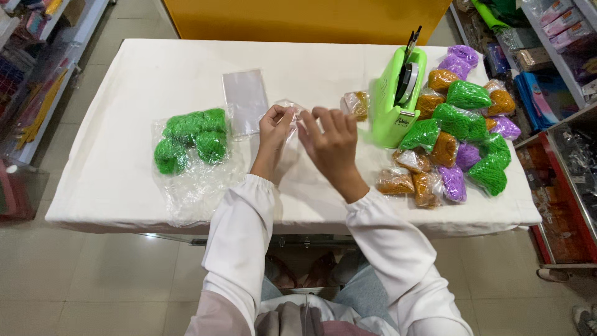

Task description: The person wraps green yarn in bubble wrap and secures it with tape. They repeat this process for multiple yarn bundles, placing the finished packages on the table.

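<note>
**Head view: two hands pinching a clear bag at the middle of the bench**

The head camera is looking down on a bench (124,68) draped in white cloth. The left hand (273,124) and the right hand (329,140) are meeting over its centre, and the fingers of both are closing on a small clear plastic bag (291,109), each pinching one side of its top edge. The bag is hanging just above the cloth between the hands.

To the left, loose green yarn bundles (189,138) are lying on a crumpled clear sheet (196,186). A flat empty clear bag (245,99) is lying just behind the left hand. To the right, a green tape dispenser (395,102) is standing near the right hand, with one bagged brown bundle (357,104) beside it. Beyond the dispenser, a pile of bagged bundles (463,130) in green, brown and purple is crowding the bench's right end.
</note>
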